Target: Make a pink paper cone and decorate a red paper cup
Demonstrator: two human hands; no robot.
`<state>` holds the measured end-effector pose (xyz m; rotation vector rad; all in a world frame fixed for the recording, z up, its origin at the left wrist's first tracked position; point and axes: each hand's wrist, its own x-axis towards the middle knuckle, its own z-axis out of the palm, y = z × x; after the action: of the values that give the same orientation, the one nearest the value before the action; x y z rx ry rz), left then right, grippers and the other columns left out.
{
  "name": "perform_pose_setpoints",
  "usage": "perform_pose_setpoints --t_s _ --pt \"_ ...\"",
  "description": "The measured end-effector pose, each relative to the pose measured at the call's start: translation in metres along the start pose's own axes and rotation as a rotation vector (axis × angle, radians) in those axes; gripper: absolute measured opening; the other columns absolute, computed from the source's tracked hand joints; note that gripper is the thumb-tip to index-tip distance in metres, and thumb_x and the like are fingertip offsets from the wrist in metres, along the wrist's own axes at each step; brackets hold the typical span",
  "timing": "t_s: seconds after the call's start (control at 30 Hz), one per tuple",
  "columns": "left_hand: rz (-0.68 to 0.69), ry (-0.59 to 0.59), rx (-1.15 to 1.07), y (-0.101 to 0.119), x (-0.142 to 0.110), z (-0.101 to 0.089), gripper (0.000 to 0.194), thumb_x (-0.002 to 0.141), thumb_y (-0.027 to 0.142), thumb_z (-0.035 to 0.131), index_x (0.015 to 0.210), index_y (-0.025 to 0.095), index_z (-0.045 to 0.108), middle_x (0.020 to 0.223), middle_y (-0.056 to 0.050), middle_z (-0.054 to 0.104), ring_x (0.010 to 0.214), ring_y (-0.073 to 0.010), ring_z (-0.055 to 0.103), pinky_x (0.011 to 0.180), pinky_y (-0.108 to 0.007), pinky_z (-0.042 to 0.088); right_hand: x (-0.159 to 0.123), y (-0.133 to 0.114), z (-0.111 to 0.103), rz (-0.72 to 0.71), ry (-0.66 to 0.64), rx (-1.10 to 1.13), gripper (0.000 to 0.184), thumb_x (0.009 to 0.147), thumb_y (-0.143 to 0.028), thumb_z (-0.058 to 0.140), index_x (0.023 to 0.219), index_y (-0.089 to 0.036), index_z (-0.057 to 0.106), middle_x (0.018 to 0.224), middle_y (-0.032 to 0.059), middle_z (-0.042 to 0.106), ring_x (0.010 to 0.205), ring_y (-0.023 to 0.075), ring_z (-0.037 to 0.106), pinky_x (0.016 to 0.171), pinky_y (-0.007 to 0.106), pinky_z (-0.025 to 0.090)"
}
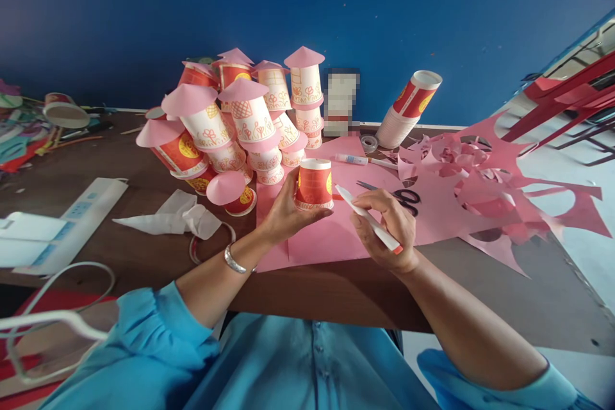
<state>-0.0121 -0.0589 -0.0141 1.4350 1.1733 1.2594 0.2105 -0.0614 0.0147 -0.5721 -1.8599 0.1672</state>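
Note:
My left hand (293, 208) grips a red paper cup (314, 184) with a white rim and gold print, its fingers around the side and base. In my right hand (387, 227) is a white marker (368, 218) with an orange-red end, its upper tip pointing toward the cup but apart from it. Beneath both hands lies a pink paper sheet (312, 250). Just behind my right hand rest dark-handled scissors (408, 198). Left of the cup stand several paper-cup towers with pink cone roofs, such as a white one with drawn flowers (250, 118).
A leaning stack of paper cups (408, 109) stands by the blue wall, near a tape roll (369, 143) and a glue stick (352, 159). Pink paper scraps (485, 195) cover the right side. At left are crumpled tissue (175, 214) and a power strip (79, 221).

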Motion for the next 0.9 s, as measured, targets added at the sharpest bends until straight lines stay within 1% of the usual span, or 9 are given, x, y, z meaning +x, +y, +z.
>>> perform_pose_setpoints --t_s 0.1,0.3,0.47,0.57,0.67,0.9 --pt "0.005 0.002 0.018 0.0002 0.0004 0.0002 0.1 0.068 0.062 0.103 0.144 0.022 0.052 0.14 -0.016 0.067 0.129 -0.0365 0.07 0.106 -0.05 0.061 0.0006 -0.0013 -0.0001 -0.049 -0.013 0.0 0.02 0.103 -0.019 0.066 0.12 -0.029 0.068 0.086 0.0017 0.079 0.071 0.0217 0.077 0.064 0.034 0.063" --pt "0.001 0.019 0.055 0.001 0.0007 -0.0003 0.099 0.066 0.064 0.103 0.141 0.021 0.054 0.141 -0.017 0.067 0.128 -0.038 0.07 0.104 -0.05 0.063 0.0019 -0.0044 -0.0023 -0.092 -0.091 -0.02 0.018 0.103 -0.015 0.068 0.116 -0.026 0.067 0.086 0.0021 0.08 0.07 0.0186 0.078 0.062 0.028 0.062" --pt "0.004 0.004 0.032 0.0025 0.0001 0.0002 0.101 0.067 0.064 0.103 0.144 0.022 0.053 0.138 -0.016 0.068 0.126 -0.0376 0.071 0.101 -0.049 0.064 0.0027 -0.0045 -0.0016 -0.123 -0.087 -0.03 0.024 0.101 -0.012 0.067 0.119 -0.027 0.068 0.084 0.0005 0.08 0.068 0.0189 0.078 0.061 0.029 0.062" --pt "0.015 -0.004 0.019 0.0027 0.0001 0.0008 0.098 0.068 0.064 0.103 0.142 0.023 0.054 0.134 -0.015 0.069 0.122 -0.0368 0.072 0.099 -0.049 0.064 0.0026 -0.004 -0.001 -0.132 -0.083 -0.038 0.025 0.1 -0.011 0.068 0.12 -0.027 0.068 0.084 0.0009 0.081 0.068 0.0193 0.078 0.061 0.029 0.062" --pt "0.013 -0.023 -0.005 0.0018 0.0006 0.0012 0.096 0.069 0.064 0.102 0.141 0.023 0.054 0.133 -0.014 0.069 0.121 -0.036 0.072 0.098 -0.049 0.064 0.0021 -0.0039 -0.0011 -0.135 -0.075 -0.051 0.025 0.1 -0.011 0.067 0.12 -0.027 0.067 0.085 0.0011 0.081 0.068 0.0195 0.078 0.061 0.029 0.062" --pt "-0.009 -0.032 -0.009 -0.0005 0.0007 -0.0002 0.096 0.067 0.064 0.103 0.138 0.022 0.053 0.136 -0.015 0.068 0.125 -0.0367 0.071 0.102 -0.05 0.063 0.0032 -0.0053 -0.0003 -0.137 -0.076 -0.041 0.021 0.102 -0.01 0.067 0.117 -0.026 0.066 0.084 0.0012 0.08 0.068 0.0182 0.078 0.06 0.028 0.062"
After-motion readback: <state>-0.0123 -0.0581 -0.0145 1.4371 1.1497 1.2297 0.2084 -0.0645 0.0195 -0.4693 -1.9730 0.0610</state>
